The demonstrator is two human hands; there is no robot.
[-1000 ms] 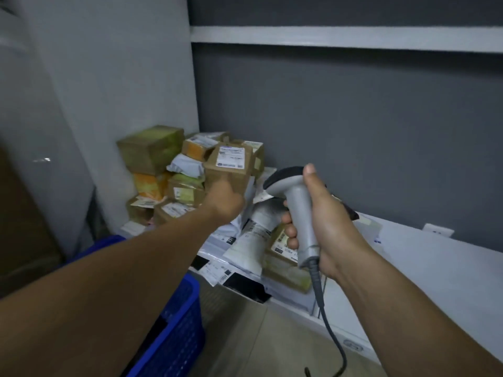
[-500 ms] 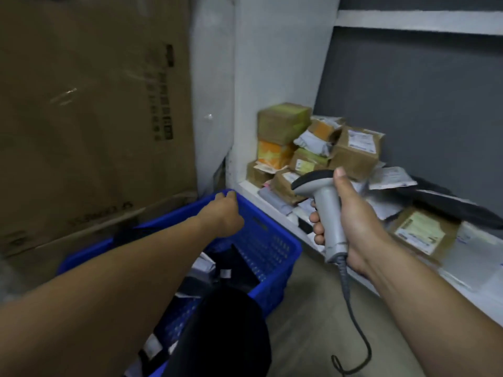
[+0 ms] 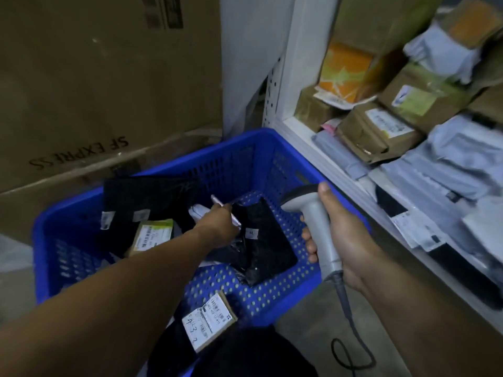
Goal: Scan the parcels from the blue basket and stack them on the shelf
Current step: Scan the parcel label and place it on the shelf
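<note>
The blue basket (image 3: 275, 148) sits on the floor beside the white shelf (image 3: 304, 142), with a large cardboard box (image 3: 103, 77) printed "SF EXPRESS" standing behind it. Inside the basket lie several parcels: a crinkled black plastic bag (image 3: 261, 248) near the middle, a larger black bag (image 3: 147, 197) leaning against the far wall with two small white stickers on it, a small brown box with a green-edged label (image 3: 152, 236) just beside that, and a labelled carton (image 3: 208, 321) (handwritten digits on its white label) at the near edge. The person's left hand (image 3: 217, 224) reaches down into the basket, fingers closed around a pale pen-like object (image 3: 226, 210), knuckles touching the crinkled black bag; whether the fingers also pinch the bag cannot be told. The right hand (image 3: 343, 238) is wrapped around the grip of a grey barcode scanner (image 3: 313, 216), held above the basket's right rim, its cable (image 3: 351, 346) trailing to the floor. On the shelf, brown taped boxes (image 3: 378, 131), an orange package (image 3: 345, 72) and grey mailer bags (image 3: 457, 159) are piled together, touching one another.
</note>
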